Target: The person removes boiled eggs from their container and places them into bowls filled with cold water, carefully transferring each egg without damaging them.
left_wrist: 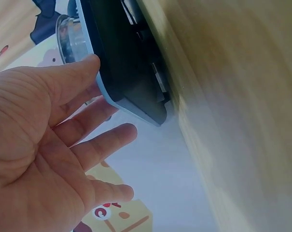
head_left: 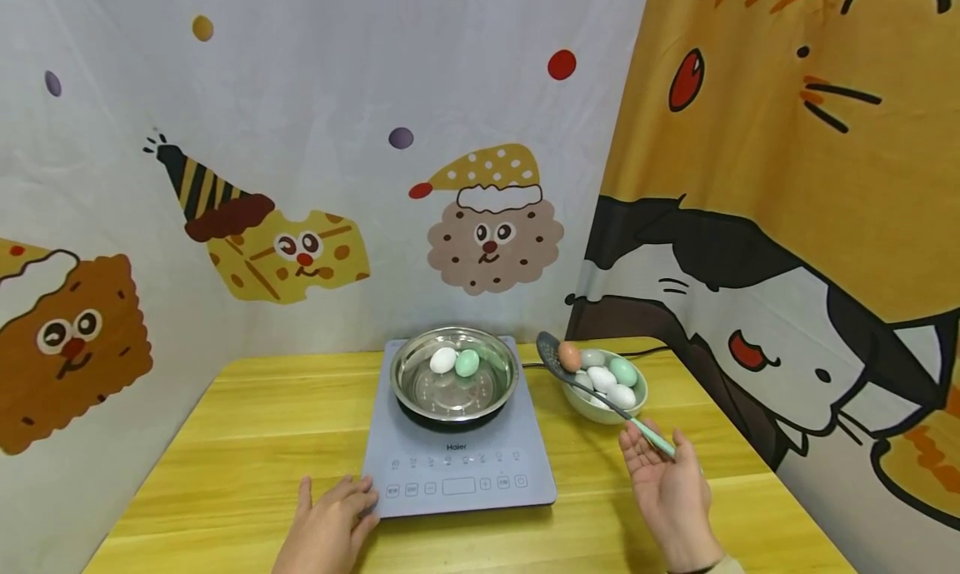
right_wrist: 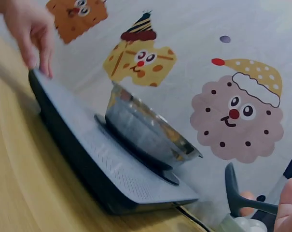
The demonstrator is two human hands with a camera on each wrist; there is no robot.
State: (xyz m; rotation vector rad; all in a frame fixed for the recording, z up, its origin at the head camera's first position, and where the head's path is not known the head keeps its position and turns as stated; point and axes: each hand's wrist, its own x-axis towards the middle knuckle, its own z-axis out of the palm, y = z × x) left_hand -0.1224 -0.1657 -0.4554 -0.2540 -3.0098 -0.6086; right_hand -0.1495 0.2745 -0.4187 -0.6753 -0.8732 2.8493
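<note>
My right hand point(head_left: 670, 495), palm up, holds a slotted spoon point(head_left: 550, 354) by its pale green handle. The dark head of the spoon is tilted at the left rim of a pale bowl point(head_left: 600, 413), with a brown egg point(head_left: 569, 356) right against it. White and green eggs point(head_left: 602, 379) fill the bowl. My left hand point(head_left: 330, 520) touches the front left corner of the induction cooker point(head_left: 420, 441) with thumb and fingertips, its other fingers spread straight. On the cooker stands a steel pot point(head_left: 492, 399) with one white egg point(head_left: 443, 360) and one green egg point(head_left: 467, 362) inside.
The cooker and bowl stand on a yellow wood-grain table point(head_left: 247, 441). A black cord point(head_left: 651, 351) runs behind the bowl. Cartoon-printed curtains point(head_left: 315, 74) close off the back and right side.
</note>
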